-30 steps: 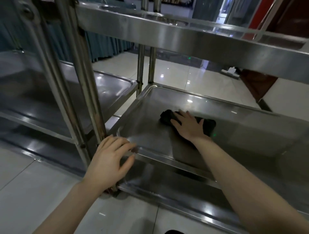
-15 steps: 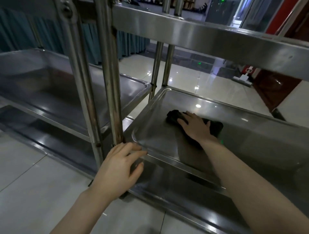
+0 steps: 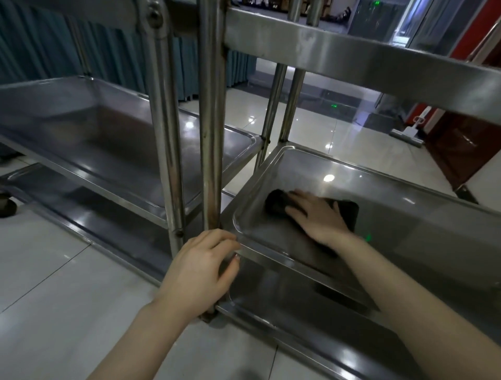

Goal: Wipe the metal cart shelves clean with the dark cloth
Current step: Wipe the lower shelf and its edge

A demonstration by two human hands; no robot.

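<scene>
Two hands touch the middle shelf [image 3: 406, 225]. The right hand [image 3: 317, 217] presses the dark cloth [image 3: 348, 213] down, fingers straight; the left hand [image 3: 200, 268] curls its grip round the shelf's corner.

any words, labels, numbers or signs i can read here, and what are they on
No text here can be read.
The green lit sign far back at the top edge: too small and blurred to read.
On the metal cart: no label or marking shows.
On the dark cloth: no print shows.
</scene>
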